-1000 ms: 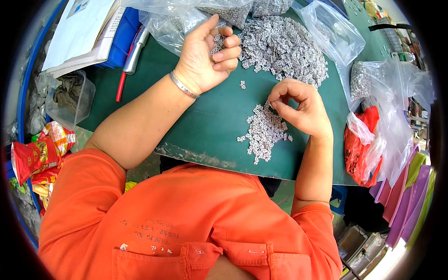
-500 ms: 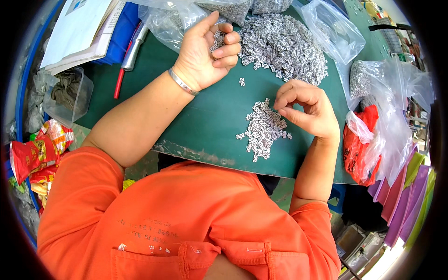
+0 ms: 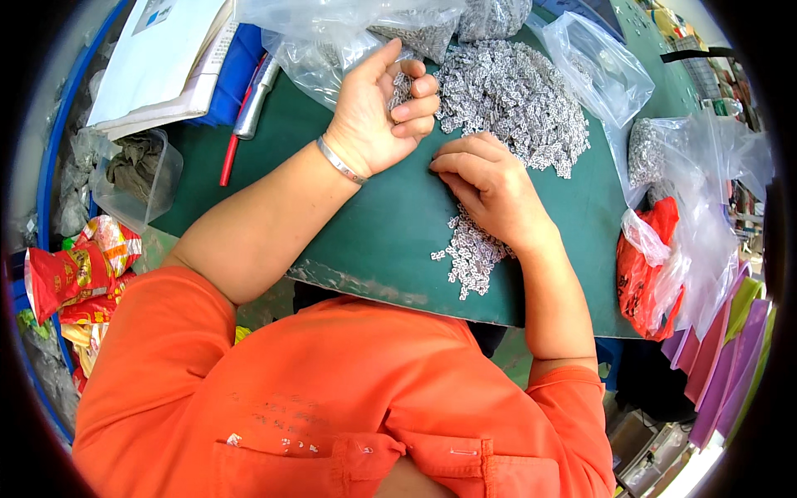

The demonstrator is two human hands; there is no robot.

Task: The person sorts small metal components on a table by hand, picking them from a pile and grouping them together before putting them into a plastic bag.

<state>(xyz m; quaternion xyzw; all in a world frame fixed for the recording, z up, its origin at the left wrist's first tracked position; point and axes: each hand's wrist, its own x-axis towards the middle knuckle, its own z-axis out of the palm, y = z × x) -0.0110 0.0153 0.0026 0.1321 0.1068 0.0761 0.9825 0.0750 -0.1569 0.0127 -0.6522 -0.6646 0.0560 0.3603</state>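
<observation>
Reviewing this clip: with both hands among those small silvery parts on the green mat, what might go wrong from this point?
1. The small pile lies close to the green mat's near edge, under the right hand's wrist; a sweep of the forearm may push pieces off.
2. The left hand cups parts with its fingers only loosely curled, so some could spill.
3. The big heap and the small pile sit near each other; the two lots might mix.

green mat (image 3: pixel 374 232) | small metal parts (image 3: pixel 515 91) | clear bags (image 3: pixel 598 66) | red pen (image 3: pixel 232 141)
</observation>
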